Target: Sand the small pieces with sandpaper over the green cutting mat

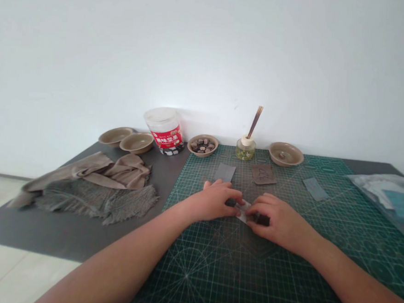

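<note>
Low over the green cutting mat (186, 275), both my hands pinch a small whitish flat piece (243, 211) that looks like paper or tissue. My left hand (215, 201) grips its left edge between thumb and fingertips. Across from it, my right hand (278, 221) has closed thumb and fingers on the right side. Part of the piece, and anything inside it, is hidden by my fingers. Just beyond my hands lie a grey sandpaper-like rectangle (225, 172), a brown square (263, 174) with dark markings, and a blue-grey strip (315, 189).
Along the wall stand two tan bowls (115, 136) (137, 143), a red-labelled plastic jar (165, 133), a bowl of small dark chunks (203, 145), a reed diffuser (245, 148) and another bowl (286, 154). Crumpled cloths (95, 199) lie left; a clear plastic bag (389, 197) lies right.
</note>
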Tool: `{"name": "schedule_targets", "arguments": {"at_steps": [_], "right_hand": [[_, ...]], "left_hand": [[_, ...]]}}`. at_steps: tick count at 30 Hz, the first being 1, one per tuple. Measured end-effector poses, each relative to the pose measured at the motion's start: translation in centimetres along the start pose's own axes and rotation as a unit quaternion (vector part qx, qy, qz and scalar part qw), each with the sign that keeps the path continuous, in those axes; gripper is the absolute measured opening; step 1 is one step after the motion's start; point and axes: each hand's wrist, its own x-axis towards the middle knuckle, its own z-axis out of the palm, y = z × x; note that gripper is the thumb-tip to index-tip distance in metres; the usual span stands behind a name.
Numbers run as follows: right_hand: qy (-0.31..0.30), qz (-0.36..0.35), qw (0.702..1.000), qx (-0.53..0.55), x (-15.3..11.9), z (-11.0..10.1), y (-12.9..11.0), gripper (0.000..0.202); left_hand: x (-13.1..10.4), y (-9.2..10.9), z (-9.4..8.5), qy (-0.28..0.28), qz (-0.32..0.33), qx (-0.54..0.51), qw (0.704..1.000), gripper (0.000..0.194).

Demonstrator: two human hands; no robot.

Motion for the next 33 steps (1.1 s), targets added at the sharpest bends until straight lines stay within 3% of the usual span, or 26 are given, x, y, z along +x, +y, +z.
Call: {"name": "schedule_targets", "arguments": {"at_steps": [5, 10, 18, 27, 33], "right_hand": [[0.023, 0.020, 0.999, -0.029, 0.1, 0.1, 0.2, 0.011], [0.009, -0.004, 1.000, 0.002, 0.0, 0.4, -0.2, 0.013], [0.057, 0.010, 0.998, 0.018, -0.1, 1.4, -0.9, 0.014], [0.112, 0.039, 0.993, -0.020, -1.0, 1.8, -0.8, 0.014], [0.099, 0.025, 0.994, -0.034, -1.0, 1.6, -0.8, 0.016]], "left_hand": [[-0.1, 0.0, -0.2, 0.000, 0.007, 0.007, 1.000, 0.024], [0.0, -0.2, 0.0, 0.011, 0.015, 0.013, 1.000, 0.023], [-0.1, -0.5, 0.3, 0.056, 0.058, 0.040, 0.996, 0.024], [-0.3, 0.6, 1.3, 0.084, 0.057, 0.055, 0.993, 0.023], [-0.5, 0.6, 2.0, 0.110, 0.043, 0.052, 0.992, 0.026]]}}
